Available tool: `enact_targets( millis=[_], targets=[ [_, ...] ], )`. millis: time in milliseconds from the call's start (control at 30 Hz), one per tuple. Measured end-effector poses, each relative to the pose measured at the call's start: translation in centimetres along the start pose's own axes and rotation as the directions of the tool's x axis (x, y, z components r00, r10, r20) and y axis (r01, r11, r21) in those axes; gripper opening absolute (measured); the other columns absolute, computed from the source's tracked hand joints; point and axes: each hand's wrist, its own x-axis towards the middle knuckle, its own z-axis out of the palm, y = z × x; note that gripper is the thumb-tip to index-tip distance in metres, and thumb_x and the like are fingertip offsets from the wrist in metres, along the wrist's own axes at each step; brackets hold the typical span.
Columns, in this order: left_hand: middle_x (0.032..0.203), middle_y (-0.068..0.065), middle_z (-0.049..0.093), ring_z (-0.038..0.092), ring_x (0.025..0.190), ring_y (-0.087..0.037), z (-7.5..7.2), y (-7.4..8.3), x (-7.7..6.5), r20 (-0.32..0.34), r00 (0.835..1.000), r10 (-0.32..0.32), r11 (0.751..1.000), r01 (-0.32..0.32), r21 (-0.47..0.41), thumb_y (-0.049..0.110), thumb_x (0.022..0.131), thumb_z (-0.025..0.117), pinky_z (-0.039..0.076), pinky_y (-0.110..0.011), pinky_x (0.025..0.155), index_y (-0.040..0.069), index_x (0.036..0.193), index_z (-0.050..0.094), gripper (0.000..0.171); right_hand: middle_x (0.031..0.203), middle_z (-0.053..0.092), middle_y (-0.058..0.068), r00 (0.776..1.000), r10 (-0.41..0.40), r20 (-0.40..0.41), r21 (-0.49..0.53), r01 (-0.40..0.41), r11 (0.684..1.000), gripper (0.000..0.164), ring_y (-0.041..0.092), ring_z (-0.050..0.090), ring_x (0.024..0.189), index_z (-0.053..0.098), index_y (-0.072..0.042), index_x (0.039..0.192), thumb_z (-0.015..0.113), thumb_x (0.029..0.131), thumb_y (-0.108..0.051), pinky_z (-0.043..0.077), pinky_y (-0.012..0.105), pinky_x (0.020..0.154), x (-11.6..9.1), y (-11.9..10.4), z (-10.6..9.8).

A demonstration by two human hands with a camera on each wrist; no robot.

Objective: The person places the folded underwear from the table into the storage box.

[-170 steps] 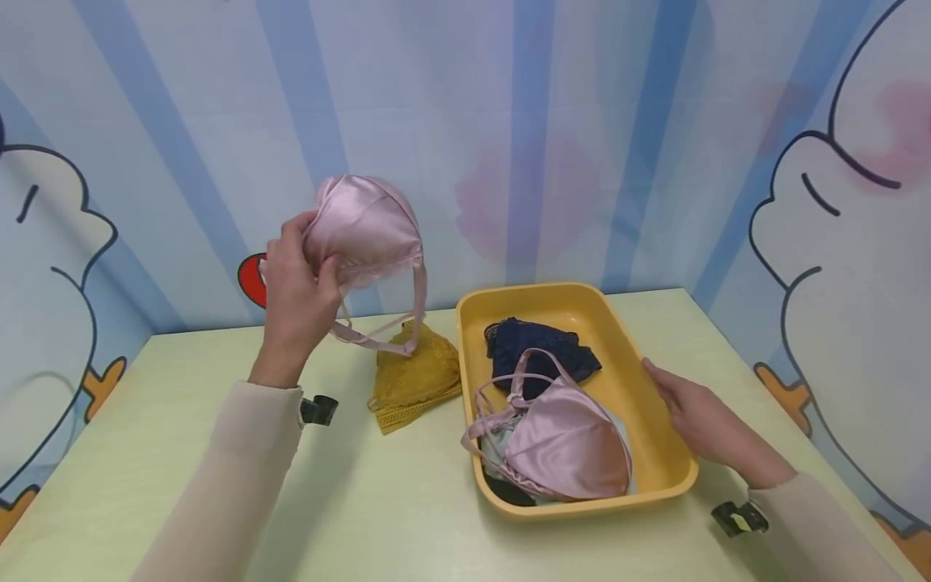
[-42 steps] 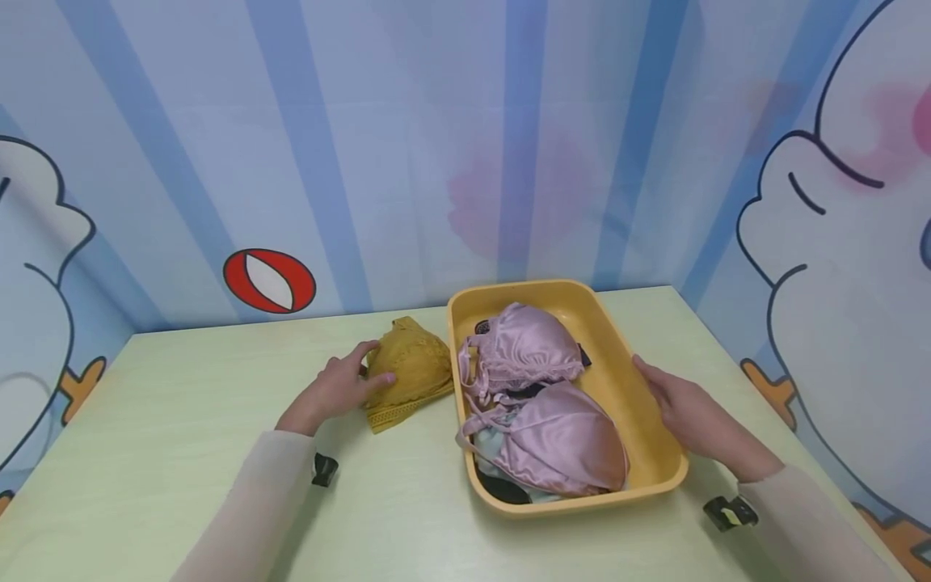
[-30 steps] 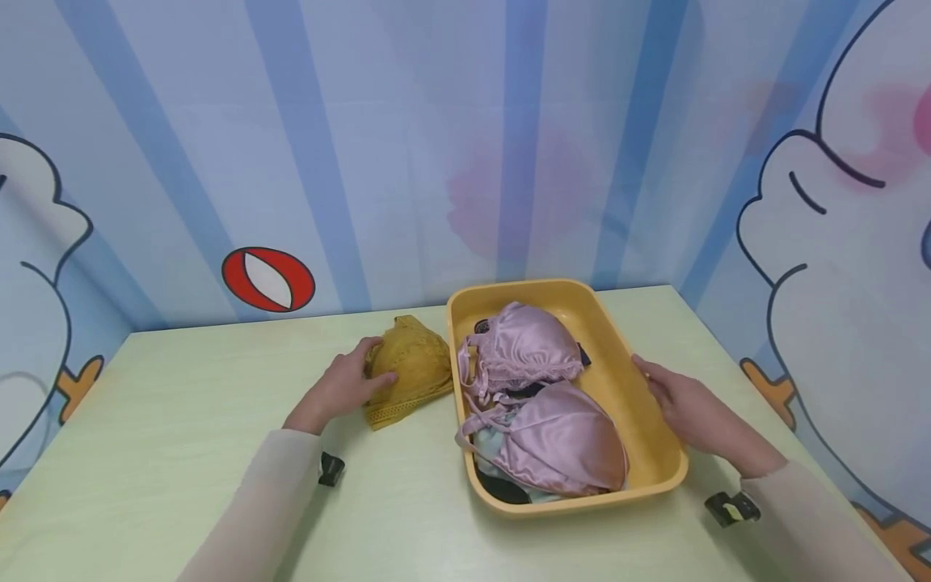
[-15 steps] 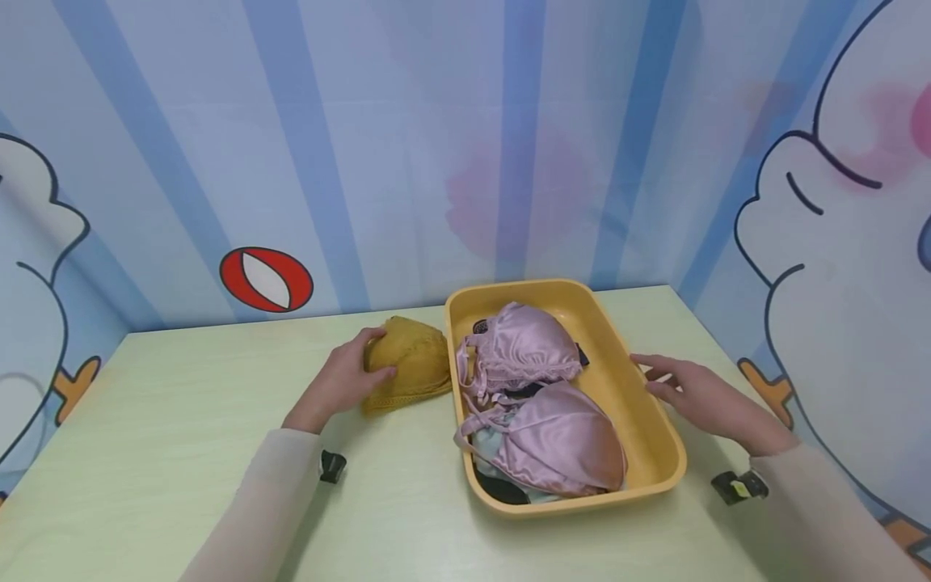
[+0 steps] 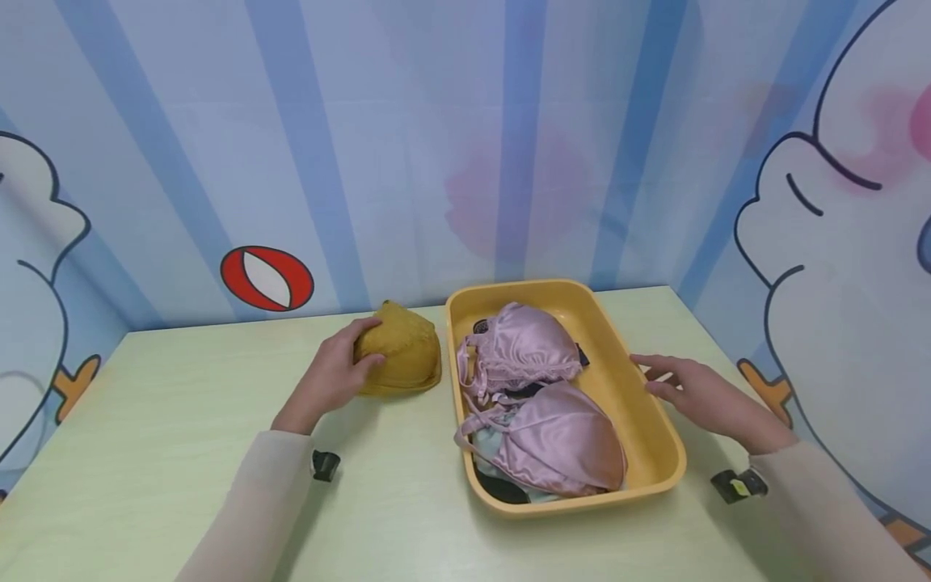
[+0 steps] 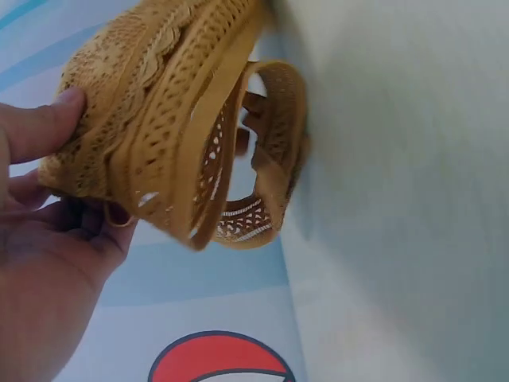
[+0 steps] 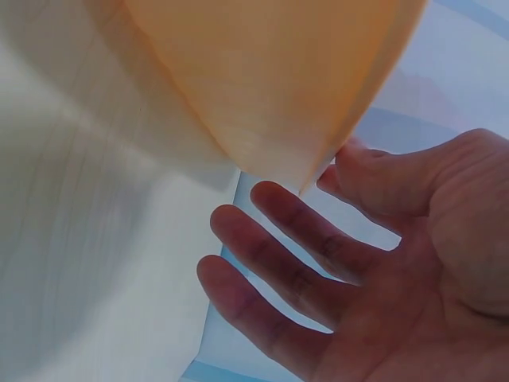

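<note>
Fingers (image 5: 364,365) of the left hand (image 5: 330,380) curl round the mustard bra (image 5: 403,356).

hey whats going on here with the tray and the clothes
A person sits at a pale green table. Their left hand grips a mustard lace bra, lifting it off the table beside a yellow tray. The tray holds two pink satin bras on top of darker garments. Their right hand is open, fingers spread, beside the tray's right rim.
</note>
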Motion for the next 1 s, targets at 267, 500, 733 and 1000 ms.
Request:
enact_targets(
  millis=[267, 500, 733, 1000],
  targets=[
    [0.136, -0.016, 0.045, 0.045, 0.119, -0.032, -1.4, 1.2, -0.4, -0.04, 0.999, 0.026, 0.999, -0.028, -0.032, 0.007, 0.093, 0.06, 0.037, -0.048, 0.099, 0.007, 0.141, 0.037, 0.054, 0.114, 0.058, 0.02, 1.0, 0.012, -0.003, 0.008, -0.012, 1.0, 0.049, 0.029, 0.061, 0.094, 0.04, -0.001, 0.142, 0.054, 0.097, -0.014, 0.05, 0.04, 0.07, 0.0, 0.1, 0.1],
    [0.134, -0.016, 0.047, 0.047, 0.119, -0.031, -2.6, 2.8, -0.9, -0.132, 0.982, 0.132, 0.99, -0.137, -0.029, 0.003, 0.09, 0.062, 0.04, -0.046, 0.097, 0.006, 0.141, 0.038, 0.056, 0.114, 0.058, 0.02, 1.0, 0.003, -0.008, 0.01, -0.003, 1.0, 0.049, 0.028, 0.061, 0.094, 0.04, -0.002, 0.142, 0.054, 0.097, -0.015, 0.05, 0.041, 0.071, -0.1, 0.1, 0.1],
    [0.131, -0.015, 0.05, 0.051, 0.115, -0.028, -3.1, 5.3, -0.5, -0.225, 0.931, 0.286, 0.957, -0.291, 0.011, 0.001, 0.088, 0.065, 0.043, -0.044, 0.093, 0.004, 0.138, 0.042, 0.056, 0.115, 0.058, 0.019, 1.0, 0.0, -0.005, 0.023, 0.0, 1.0, 0.049, 0.029, 0.061, 0.095, 0.041, -0.003, 0.142, 0.054, 0.097, -0.014, 0.049, 0.042, 0.072, -0.2, 0.2, 0.0],
    [0.131, -0.013, 0.05, 0.051, 0.116, -0.026, -2.5, 8.9, 0.5, -0.242, 0.887, 0.394, 0.912, -0.41, -0.017, -0.001, 0.087, 0.064, 0.042, -0.042, 0.094, 0.004, 0.137, 0.044, 0.054, 0.116, 0.058, 0.019, 1.0, 0.011, -0.005, 0.021, -0.011, 1.0, 0.049, 0.027, 0.06, 0.095, 0.04, -0.004, 0.143, 0.054, 0.097, -0.016, 0.049, 0.042, 0.073, -0.2, 0.1, 0.1]
  ],
)
